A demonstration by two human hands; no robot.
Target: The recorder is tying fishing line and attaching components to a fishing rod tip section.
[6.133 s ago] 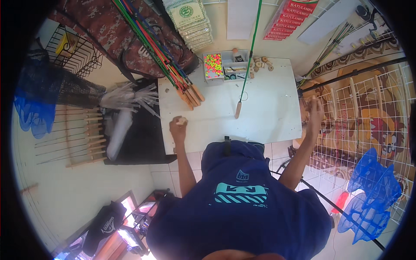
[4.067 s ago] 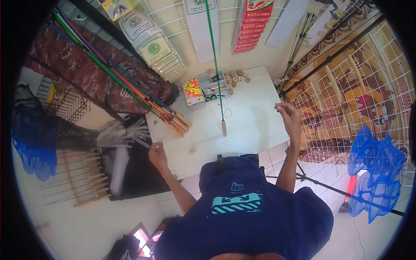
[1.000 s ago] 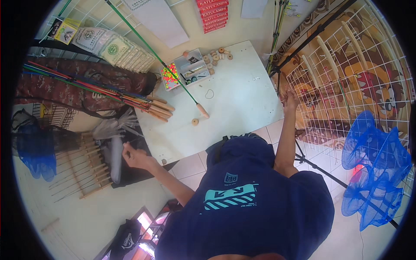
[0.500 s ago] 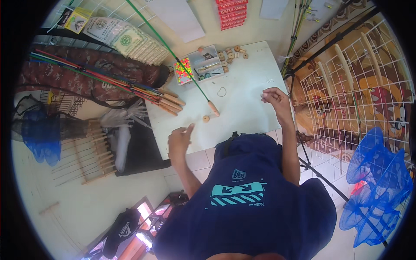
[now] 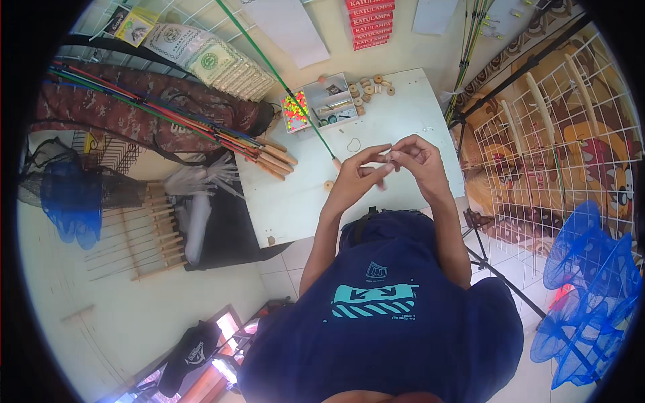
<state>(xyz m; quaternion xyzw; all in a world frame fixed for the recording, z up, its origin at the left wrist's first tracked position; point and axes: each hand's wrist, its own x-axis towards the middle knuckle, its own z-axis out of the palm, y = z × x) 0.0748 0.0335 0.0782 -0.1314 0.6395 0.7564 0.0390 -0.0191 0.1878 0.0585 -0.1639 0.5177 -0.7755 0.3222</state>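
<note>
Over the white table (image 5: 295,218), my two hands meet at the fingertips. My right hand (image 5: 422,166) is closed in a pinch, and whatever sits in it is too small to name. My left hand (image 5: 355,180) reaches up to the same spot with thumb and fingers drawn together; its contents are hidden too. Just left of it lies a small wooden spool (image 5: 328,185). A green fishing rod (image 5: 312,124) slants down to the table, its handle partly covered by my left hand. Beyond my fingers rests a thin dark loop (image 5: 354,144).
At the table's back stands a compartment box (image 5: 339,119) with bright floats (image 5: 295,111), beside several wooden spools (image 5: 368,86). Wooden-handled rods (image 5: 272,161) overhang the left side. A wire grid (image 5: 537,148) and blue nets (image 5: 581,282) are on the right, near a black tripod (image 5: 500,279).
My left hand has moved right and forward from the table's left part to meet my right hand. The right hand has shifted slightly left and toward me. The view has turned a little.
</note>
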